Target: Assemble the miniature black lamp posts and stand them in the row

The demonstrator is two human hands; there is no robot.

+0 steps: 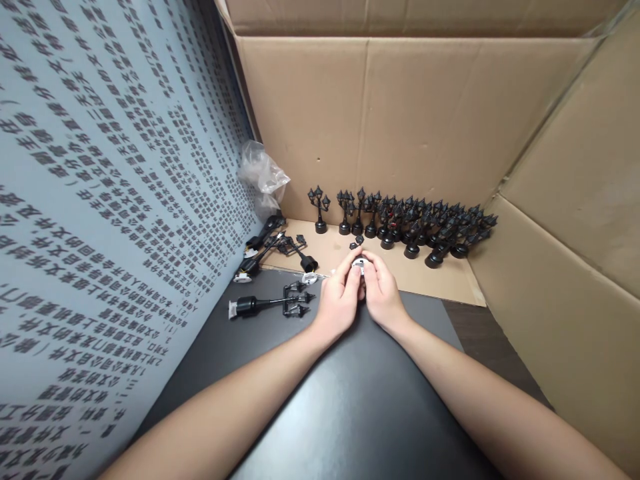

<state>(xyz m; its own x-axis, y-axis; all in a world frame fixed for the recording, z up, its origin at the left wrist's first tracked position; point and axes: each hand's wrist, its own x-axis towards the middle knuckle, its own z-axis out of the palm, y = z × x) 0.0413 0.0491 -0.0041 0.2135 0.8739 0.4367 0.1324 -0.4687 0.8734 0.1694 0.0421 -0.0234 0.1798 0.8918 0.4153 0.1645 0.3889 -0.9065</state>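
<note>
Both hands meet over the far part of the dark mat. My left hand (339,295) and my right hand (383,290) are closed around one miniature lamp post (360,265), whose round white base underside faces me between the thumbs. Its black lantern heads (357,242) poke out beyond my fingertips; the stem is hidden by my hands. Left of my left hand, another black miniature lamp post (270,302) lies on its side, a whitish piece at its base end. A loose white disc (309,278) rests just above its lanterns.
Several finished-looking lamp posts (411,233) stand crowded along the cardboard (340,257) at the back right. More lie tangled at the left (273,250), wires showing. A clear plastic bag (265,173) leans by the printed blue panel (125,167). Cardboard walls (425,100) enclose the back and right.
</note>
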